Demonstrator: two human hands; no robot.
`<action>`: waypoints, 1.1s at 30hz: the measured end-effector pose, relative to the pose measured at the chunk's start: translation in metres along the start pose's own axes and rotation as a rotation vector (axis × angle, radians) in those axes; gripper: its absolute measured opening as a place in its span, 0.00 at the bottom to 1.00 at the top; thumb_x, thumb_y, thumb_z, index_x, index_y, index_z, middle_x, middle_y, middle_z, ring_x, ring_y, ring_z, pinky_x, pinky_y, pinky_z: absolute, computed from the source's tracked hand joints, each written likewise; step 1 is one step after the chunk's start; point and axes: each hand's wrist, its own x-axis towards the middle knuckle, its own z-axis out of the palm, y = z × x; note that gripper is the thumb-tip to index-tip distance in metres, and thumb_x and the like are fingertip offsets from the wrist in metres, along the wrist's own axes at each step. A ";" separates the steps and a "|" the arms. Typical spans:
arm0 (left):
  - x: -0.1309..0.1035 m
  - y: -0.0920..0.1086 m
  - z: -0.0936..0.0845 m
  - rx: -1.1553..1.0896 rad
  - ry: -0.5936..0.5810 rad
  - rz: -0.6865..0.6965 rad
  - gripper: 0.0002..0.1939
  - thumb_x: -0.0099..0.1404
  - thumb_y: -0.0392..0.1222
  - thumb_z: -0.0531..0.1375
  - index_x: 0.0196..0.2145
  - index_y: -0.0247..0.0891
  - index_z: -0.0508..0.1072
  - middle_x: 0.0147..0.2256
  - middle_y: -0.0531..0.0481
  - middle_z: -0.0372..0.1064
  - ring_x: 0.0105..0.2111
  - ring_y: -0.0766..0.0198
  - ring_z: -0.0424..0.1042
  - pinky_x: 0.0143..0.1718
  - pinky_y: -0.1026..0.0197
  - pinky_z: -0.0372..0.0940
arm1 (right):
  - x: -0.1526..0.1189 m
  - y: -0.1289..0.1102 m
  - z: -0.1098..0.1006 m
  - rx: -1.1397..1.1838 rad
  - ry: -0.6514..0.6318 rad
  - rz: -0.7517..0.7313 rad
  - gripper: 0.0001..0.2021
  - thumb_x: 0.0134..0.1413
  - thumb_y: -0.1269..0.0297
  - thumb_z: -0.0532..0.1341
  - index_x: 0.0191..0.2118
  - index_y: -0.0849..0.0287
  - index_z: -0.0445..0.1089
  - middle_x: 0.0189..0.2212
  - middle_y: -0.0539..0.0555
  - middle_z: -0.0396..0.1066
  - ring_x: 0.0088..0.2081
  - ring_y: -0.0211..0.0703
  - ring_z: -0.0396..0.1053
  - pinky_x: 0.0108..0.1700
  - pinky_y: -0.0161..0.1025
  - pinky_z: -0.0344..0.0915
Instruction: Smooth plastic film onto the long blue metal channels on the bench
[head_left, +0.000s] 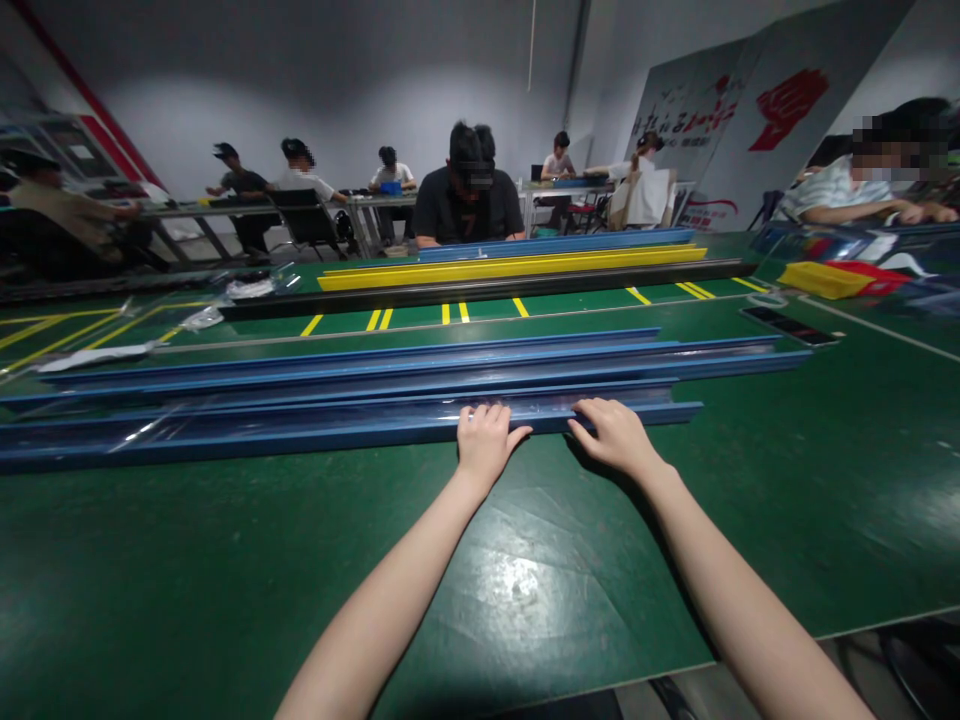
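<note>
Several long blue channel strips lie side by side across the green table. My left hand (486, 440) rests on the nearest blue strip (300, 425), its fingers over the channel and its thumb stretched to the right along the near edge. Further right, my right hand (611, 432) touches the same strip near its right end, fingers bent over it and thumb apart. Clear film shows inside the channel between and left of the hands. Behind this strip, another blue strip (720, 365) reaches further to the right.
Beyond lie a black strip (495, 288), a yellow strip (517, 265) and a blue strip at the far edge of the green table (825, 460). A phone (789, 326) and a yellow tray (821, 280) are at the right. A person sits opposite; others sit around.
</note>
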 end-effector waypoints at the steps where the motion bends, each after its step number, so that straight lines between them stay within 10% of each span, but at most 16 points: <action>1: 0.000 0.000 0.000 0.001 -0.003 -0.002 0.19 0.58 0.57 0.55 0.32 0.36 0.70 0.32 0.46 0.72 0.34 0.57 0.67 0.38 0.55 0.52 | 0.000 0.000 0.001 -0.003 -0.003 0.001 0.13 0.55 0.59 0.49 0.37 0.60 0.67 0.32 0.56 0.71 0.35 0.43 0.66 0.38 0.37 0.56; 33: 0.001 0.000 -0.002 0.003 -0.061 -0.017 0.20 0.60 0.58 0.52 0.33 0.37 0.71 0.31 0.45 0.72 0.33 0.56 0.66 0.34 0.56 0.52 | 0.002 -0.004 0.005 0.059 -0.022 -0.006 0.15 0.54 0.60 0.51 0.44 0.61 0.66 0.45 0.57 0.69 0.47 0.46 0.64 0.45 0.41 0.56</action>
